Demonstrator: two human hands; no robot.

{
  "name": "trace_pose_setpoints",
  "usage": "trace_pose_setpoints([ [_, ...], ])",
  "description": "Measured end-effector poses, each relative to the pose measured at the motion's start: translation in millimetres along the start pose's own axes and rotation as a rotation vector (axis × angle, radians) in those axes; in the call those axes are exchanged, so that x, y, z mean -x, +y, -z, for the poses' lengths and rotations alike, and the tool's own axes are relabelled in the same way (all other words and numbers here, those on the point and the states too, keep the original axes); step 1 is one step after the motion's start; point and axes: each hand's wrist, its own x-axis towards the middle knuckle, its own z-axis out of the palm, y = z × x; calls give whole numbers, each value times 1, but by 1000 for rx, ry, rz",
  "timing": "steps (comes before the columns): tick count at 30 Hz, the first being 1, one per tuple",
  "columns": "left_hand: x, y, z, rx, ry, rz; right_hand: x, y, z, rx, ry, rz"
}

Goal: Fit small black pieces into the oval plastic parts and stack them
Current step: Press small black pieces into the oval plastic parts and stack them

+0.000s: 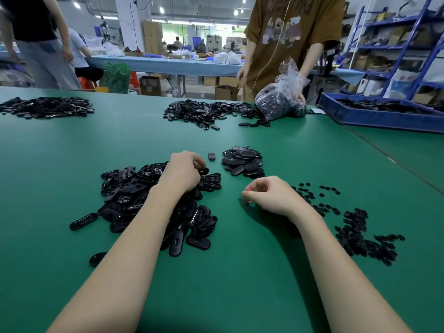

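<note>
No legible writing anywhere

The brown T-shirt (pixel 288 32) of the person standing across the table carries a printed graphic with lettering above it, but the letters are too blurred to make out (only pale shapes show). The cardboard boxes (pixel 153 37) in the background and the packages on the blue shelving (pixel 394 39) show no label that can be read at this distance.

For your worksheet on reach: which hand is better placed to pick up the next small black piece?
The right hand. It hovers beside the scatter of small black pieces, pinching nothing visible, while the left hand is over the oval-part pile, gripping an oval part.
</note>
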Motion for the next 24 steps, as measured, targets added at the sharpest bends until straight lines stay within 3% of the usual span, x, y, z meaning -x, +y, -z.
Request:
trace_pose_setpoints([
  [4,4,1,3,125,44,-11,1,-2,1,-35,-11,3],
  [10,19,18,1,315,-30,-21,3,0,9,-43,-9,-1],
  [16,34,49,-23,646,-263,11,3,16,36,72,255,-99],
  [19,39,55,-34,676,-326,38,8,25,47,152,331,-191],
  [24,40,51,-42,640,-328,52,15,33,58,265,290,-265],
])
